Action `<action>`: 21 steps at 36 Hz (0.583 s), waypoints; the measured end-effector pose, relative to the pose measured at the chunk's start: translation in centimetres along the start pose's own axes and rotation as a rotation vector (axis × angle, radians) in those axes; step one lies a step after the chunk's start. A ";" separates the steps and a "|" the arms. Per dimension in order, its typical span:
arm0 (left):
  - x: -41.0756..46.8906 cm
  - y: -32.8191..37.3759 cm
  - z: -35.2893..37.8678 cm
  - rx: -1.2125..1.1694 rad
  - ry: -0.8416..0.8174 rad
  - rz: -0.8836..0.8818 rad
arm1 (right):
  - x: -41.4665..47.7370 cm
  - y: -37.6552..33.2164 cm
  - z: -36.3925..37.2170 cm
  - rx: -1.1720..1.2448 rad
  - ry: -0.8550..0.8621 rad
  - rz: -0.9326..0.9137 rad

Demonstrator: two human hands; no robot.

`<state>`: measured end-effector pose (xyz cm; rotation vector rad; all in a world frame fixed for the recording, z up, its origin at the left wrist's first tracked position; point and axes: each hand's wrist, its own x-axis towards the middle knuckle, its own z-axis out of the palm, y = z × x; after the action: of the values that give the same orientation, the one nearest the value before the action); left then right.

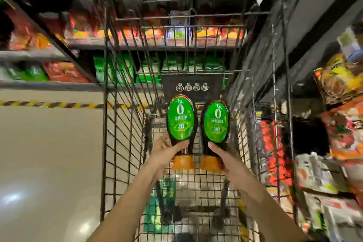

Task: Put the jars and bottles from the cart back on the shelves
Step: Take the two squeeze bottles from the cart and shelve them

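The left hand (pixel 167 150) grips the left bottle (pixel 180 122) by its neck, the right hand (pixel 223 156) the right bottle (pixel 216 122), side by side inside the cart (pixel 121 124), probably so both reach the shelves (pixel 39 84) in one trip

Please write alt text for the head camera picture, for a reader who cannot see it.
The left hand grips the left bottle and the right hand the right bottle, both dark with green labels, by their necks above a black wire cart. Stocked shelves stand around it.
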<state>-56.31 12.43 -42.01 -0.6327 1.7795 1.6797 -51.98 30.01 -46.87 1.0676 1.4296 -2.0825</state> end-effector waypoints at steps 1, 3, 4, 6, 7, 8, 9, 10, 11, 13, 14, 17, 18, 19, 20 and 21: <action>-0.9 0.5 0.1 0.005 0.004 0.033 | -1.3 -0.8 0.1 -0.005 -0.005 -0.023; -2.4 1.4 0.1 -0.011 0.018 0.104 | -3.8 -2.2 0.1 0.003 -0.028 -0.091; -3.3 1.9 0.2 -0.021 0.024 0.126 | -5.3 -3.1 0.1 0.011 -0.035 -0.116; -5.1 2.9 0.4 -0.008 0.026 0.173 | -7.3 -4.5 -0.1 0.036 -0.050 -0.192; -6.0 3.4 0.5 -0.001 0.018 0.195 | -8.5 -5.2 0.0 0.038 -0.069 -0.224; -7.0 4.0 0.7 -0.003 0.007 0.219 | -9.5 -5.9 0.1 0.037 -0.107 -0.266; -7.9 4.6 0.9 -0.011 0.001 0.254 | -10.2 -6.4 0.0 0.023 -0.122 -0.322; -9.0 5.3 1.2 -0.011 -0.001 0.291 | -11.4 -7.1 -0.2 0.015 -0.116 -0.393; -10.1 6.0 1.7 -0.008 -0.014 0.329 | -12.4 -7.9 -0.5 0.025 -0.111 -0.453; -12.4 7.8 2.6 -0.007 -0.057 0.405 | -15.4 -9.8 -0.8 -0.001 -0.138 -0.517; -13.3 8.7 2.9 0.009 -0.074 0.443 | -17.0 -10.8 -0.9 -0.014 -0.138 -0.545; -15.7 11.3 3.6 0.037 -0.121 0.547 | -20.8 -13.2 -1.9 -0.044 -0.115 -0.641; -16.6 12.1 3.8 0.035 -0.142 0.582 | -22.0 -13.8 -2.3 -0.044 -0.103 -0.679; -17.4 12.8 4.1 0.034 -0.163 0.610 | -23.4 -14.2 -2.7 -0.042 -0.099 -0.715; -18.4 13.5 4.4 0.035 -0.190 0.633 | -24.9 -14.5 -3.1 -0.039 -0.094 -0.743; -19.4 14.0 4.8 0.033 -0.217 0.654 | -26.2 -14.7 -3.4 -0.033 -0.077 -0.768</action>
<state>-52.03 17.11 -18.43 0.1797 1.9644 2.0248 -44.23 36.53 -18.35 0.4305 2.0412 -2.5327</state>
